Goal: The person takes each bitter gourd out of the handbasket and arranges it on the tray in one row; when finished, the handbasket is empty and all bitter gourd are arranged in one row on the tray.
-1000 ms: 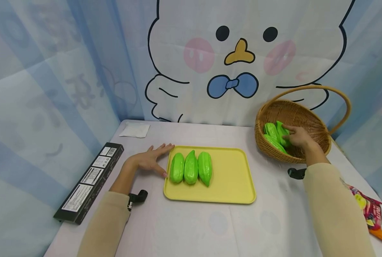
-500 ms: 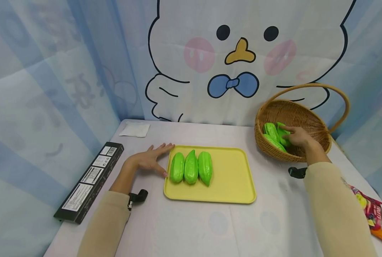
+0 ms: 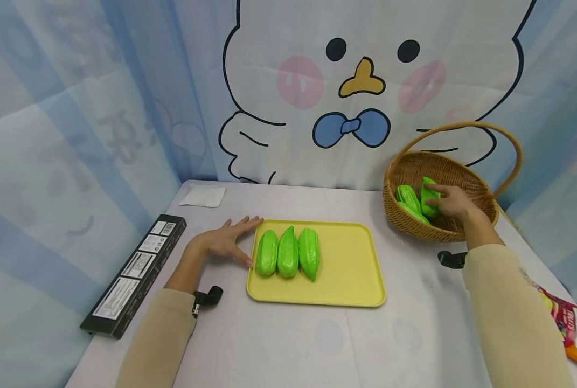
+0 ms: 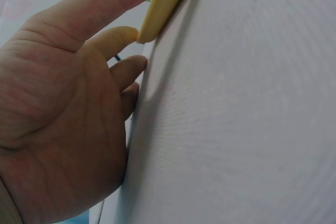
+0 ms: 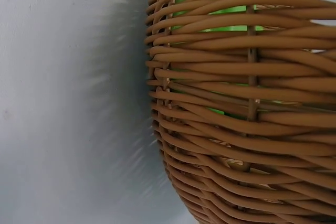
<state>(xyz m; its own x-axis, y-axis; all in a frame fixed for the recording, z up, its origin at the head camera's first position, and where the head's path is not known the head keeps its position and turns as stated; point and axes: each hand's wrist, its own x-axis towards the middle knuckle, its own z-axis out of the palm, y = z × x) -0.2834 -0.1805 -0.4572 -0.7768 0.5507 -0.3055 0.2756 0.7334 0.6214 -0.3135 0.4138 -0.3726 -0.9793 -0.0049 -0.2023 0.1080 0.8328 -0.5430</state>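
My left hand (image 3: 220,241) lies at the left end of the yellow tray (image 3: 348,264). Its fingers are spread, and the thumb and index finger touch the rim; the left wrist view shows the palm (image 4: 58,98) beside the tray's edge (image 4: 163,6). Three glossy green bitter melons (image 3: 288,252), apparently toys, lie side by side on the tray's left half. Inside the wicker basket (image 3: 414,229), my right hand (image 3: 455,203) pinches a bitter melon (image 3: 429,199) between thumb and fingers. Other bitter melons (image 3: 408,197) lie beside it. The basket wall (image 5: 252,93) hides my right hand in the right wrist view.
A long black box (image 3: 135,275) lies along the table's left side. A white packet (image 3: 203,195) rests at the back left. An orange and red snack bag (image 3: 571,328) lies at the right edge, partly behind my right sleeve. The basket's tall handle (image 3: 503,129) arches above it.
My right hand has shifted slightly up and right, and the pinched bitter melon has come up a little, apart from its neighbour. The basket has tilted slightly. My left hand has not moved.
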